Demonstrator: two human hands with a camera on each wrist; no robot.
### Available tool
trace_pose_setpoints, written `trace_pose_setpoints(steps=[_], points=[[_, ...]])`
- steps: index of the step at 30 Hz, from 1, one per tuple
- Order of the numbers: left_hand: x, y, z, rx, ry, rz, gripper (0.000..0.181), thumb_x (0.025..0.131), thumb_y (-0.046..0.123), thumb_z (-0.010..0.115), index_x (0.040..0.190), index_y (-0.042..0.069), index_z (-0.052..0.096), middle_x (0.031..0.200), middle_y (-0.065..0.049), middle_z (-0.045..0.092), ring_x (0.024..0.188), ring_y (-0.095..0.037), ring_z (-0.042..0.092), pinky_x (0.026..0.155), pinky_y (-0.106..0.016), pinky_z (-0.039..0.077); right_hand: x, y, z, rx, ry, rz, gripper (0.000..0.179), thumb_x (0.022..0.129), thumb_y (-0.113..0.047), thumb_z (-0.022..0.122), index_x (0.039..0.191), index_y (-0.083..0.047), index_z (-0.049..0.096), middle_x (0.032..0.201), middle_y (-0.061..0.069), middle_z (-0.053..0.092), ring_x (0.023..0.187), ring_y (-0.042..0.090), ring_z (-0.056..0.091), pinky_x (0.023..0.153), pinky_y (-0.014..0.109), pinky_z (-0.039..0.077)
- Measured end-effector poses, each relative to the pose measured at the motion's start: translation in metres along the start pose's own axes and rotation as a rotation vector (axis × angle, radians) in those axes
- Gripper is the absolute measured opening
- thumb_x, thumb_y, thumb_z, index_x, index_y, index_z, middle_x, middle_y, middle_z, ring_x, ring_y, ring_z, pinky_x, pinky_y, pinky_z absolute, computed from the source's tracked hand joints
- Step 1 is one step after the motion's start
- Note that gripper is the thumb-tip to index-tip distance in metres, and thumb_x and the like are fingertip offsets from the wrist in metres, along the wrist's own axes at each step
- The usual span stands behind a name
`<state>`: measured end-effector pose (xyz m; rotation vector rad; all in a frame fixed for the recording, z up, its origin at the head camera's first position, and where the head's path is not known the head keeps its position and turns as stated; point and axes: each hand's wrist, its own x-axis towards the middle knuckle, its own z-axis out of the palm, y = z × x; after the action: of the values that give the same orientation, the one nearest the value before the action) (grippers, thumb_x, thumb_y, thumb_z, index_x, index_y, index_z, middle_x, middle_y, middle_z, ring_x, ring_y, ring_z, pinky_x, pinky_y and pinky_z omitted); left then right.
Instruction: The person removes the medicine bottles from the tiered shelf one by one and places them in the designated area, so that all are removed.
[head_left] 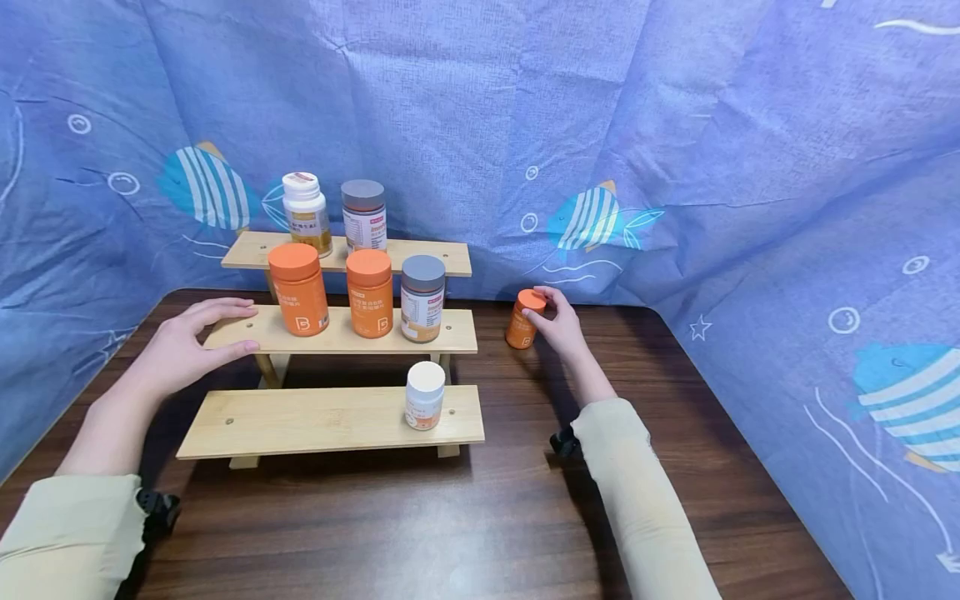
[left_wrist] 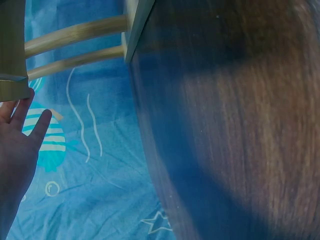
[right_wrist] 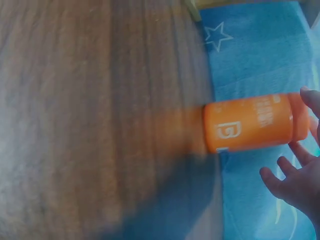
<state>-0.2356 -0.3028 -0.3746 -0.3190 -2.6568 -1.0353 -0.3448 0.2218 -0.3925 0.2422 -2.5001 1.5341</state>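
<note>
In the head view my right hand [head_left: 561, 327] pinches the cap of an orange supplement bottle [head_left: 520, 327] at the table's back, right of a three-step wooden shelf. The right wrist view shows this bottle [right_wrist: 250, 125] with its base close to the tabletop, thumb and fingers at its cap. With fingers fairly straight, my left hand [head_left: 191, 342] touches the left end of the middle step [head_left: 337, 343]. That step carries two orange bottles [head_left: 298, 292] [head_left: 370, 296] and a grey-capped bottle [head_left: 422, 300]. Seen from the left wrist, the hand's fingertips [left_wrist: 45, 120] are beside the shelf.
On the top step [head_left: 423, 250] stand a white-capped bottle [head_left: 306, 212] and another grey-capped bottle [head_left: 364, 217]. A small white bottle [head_left: 424, 398] stands toward the right of the bottom step [head_left: 315, 423]. Blue fish-patterned cloth [head_left: 465, 125] hangs behind the dark wooden table [head_left: 450, 525].
</note>
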Motion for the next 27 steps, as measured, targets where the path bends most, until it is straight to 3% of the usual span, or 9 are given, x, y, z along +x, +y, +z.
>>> trace_pose_setpoints(steps=[8, 15, 21, 27], points=[[0.0, 0.001, -0.002, -0.002, -0.006, 0.006, 0.055, 0.079, 0.033, 0.077, 0.127, 0.014, 0.058, 0.138, -0.015, 0.047, 0.132, -0.04, 0.033, 0.098, -0.066, 0.027, 0.002, -0.031, -0.004, -0.092, -0.044, -0.008, 0.05, 0.088, -0.027, 0.066, 0.132, -0.008, 0.051, 0.139, 0.012, 0.047, 0.132, 0.027, 0.038, 0.108, 0.047, 0.03], [0.001, 0.001, -0.002, 0.003, -0.012, 0.003, 0.056, 0.078, 0.035, 0.077, 0.127, 0.015, 0.058, 0.139, -0.014, 0.046, 0.132, -0.04, 0.034, 0.098, -0.065, 0.027, -0.005, -0.076, -0.01, -0.017, -0.089, -0.005, 0.05, 0.088, -0.016, 0.065, 0.133, 0.0, 0.049, 0.144, 0.019, 0.041, 0.131, 0.034, 0.041, 0.107, 0.048, 0.034], [0.0, 0.003, -0.003, 0.008, -0.02, -0.004, 0.057, 0.078, 0.036, 0.077, 0.127, 0.013, 0.058, 0.139, -0.015, 0.046, 0.132, -0.041, 0.033, 0.097, -0.066, 0.028, 0.005, -0.076, -0.011, -0.06, -0.096, -0.019, 0.055, 0.086, -0.032, 0.068, 0.135, -0.014, 0.05, 0.144, 0.008, 0.043, 0.137, 0.025, 0.031, 0.112, 0.047, 0.025], [0.0, 0.004, -0.003, 0.017, -0.014, 0.005, 0.057, 0.078, 0.036, 0.077, 0.126, 0.012, 0.058, 0.138, -0.016, 0.046, 0.131, -0.041, 0.034, 0.098, -0.065, 0.028, 0.011, -0.092, -0.01, -0.069, -0.1, -0.079, 0.054, 0.088, -0.03, 0.067, 0.136, -0.013, 0.049, 0.143, 0.005, 0.044, 0.136, 0.026, 0.032, 0.109, 0.048, 0.029]])
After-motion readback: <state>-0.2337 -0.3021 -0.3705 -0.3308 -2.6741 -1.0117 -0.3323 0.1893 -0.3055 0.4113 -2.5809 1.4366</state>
